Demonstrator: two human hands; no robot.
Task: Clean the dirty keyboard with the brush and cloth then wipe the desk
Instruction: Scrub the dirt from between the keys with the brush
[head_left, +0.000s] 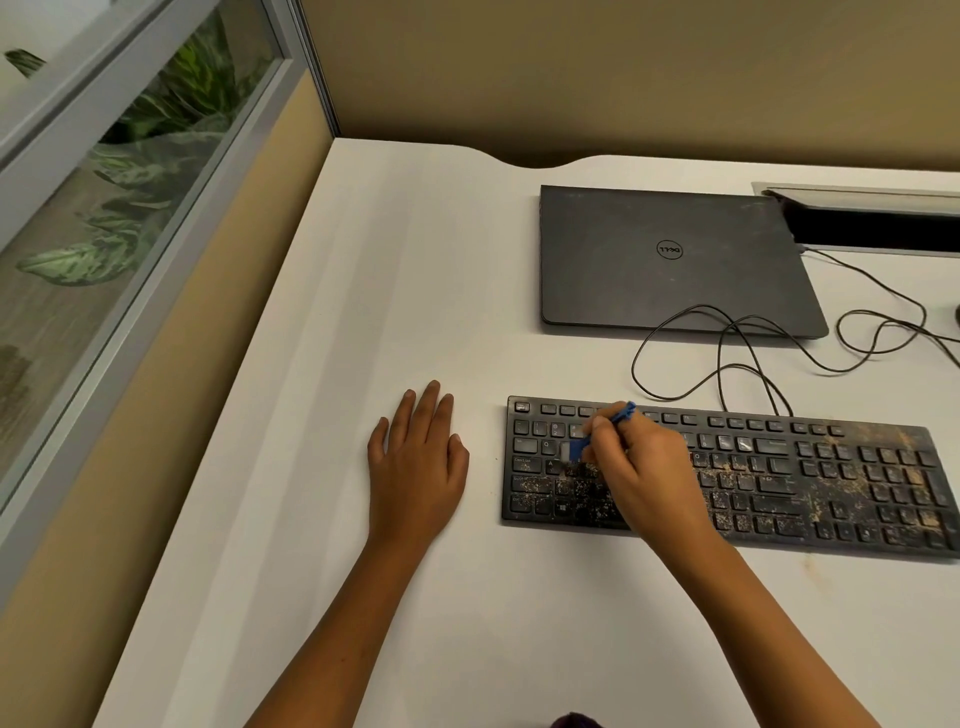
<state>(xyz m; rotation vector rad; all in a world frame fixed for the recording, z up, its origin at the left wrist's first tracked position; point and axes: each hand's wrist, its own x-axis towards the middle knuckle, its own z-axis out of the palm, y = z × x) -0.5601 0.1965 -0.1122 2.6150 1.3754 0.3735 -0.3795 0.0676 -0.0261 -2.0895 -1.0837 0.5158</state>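
Observation:
A black keyboard (810, 478) lies on the white desk (415, 286), strewn with tan crumbs and dust, thickest along its lower rows and the right side. My right hand (644, 473) grips a small blue brush (597, 436), its head down on the keys at the keyboard's left part. My left hand (418, 462) rests flat on the desk, fingers straight, a short way left of the keyboard. No cloth is in view.
A closed dusty black laptop (670, 260) lies behind the keyboard. Thin black cables (737, 353) loop between them and run off right. A cable slot (872, 223) opens at the back right. A glass partition (119, 218) borders the desk's left side.

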